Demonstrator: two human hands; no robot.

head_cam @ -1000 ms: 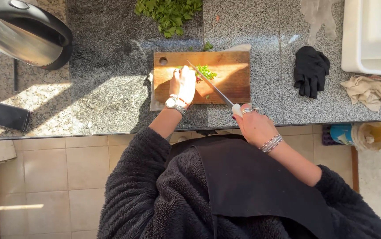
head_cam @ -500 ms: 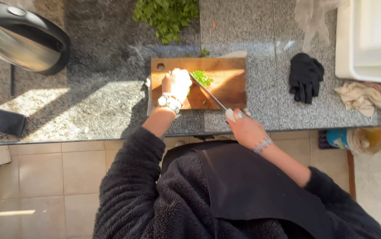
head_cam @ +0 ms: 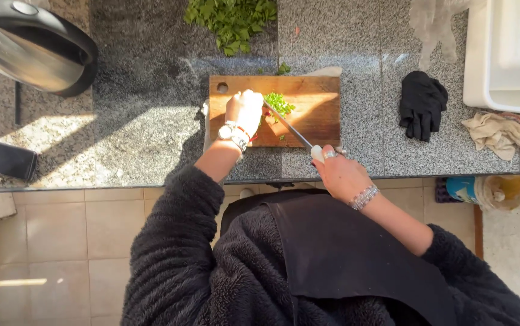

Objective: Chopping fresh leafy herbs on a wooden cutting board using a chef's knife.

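One board [head_cam: 314, 118]; one herb pile [head_cam: 279, 102] under curled left hand [head_cam: 245, 111]; right hand [head_cam: 338, 175] grips one knife [head_cam: 290, 130]; one black glove [head_cam: 422, 105].

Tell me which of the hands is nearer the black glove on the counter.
Right. The right hand grips the knife handle, nearer the black glove; the left hand rests farther off on the cutting board.

A long-bladed knife [head_cam: 289, 128] is slanting across the wooden cutting board [head_cam: 314, 115], its tip lying at a small heap of chopped green herbs [head_cam: 279, 102].
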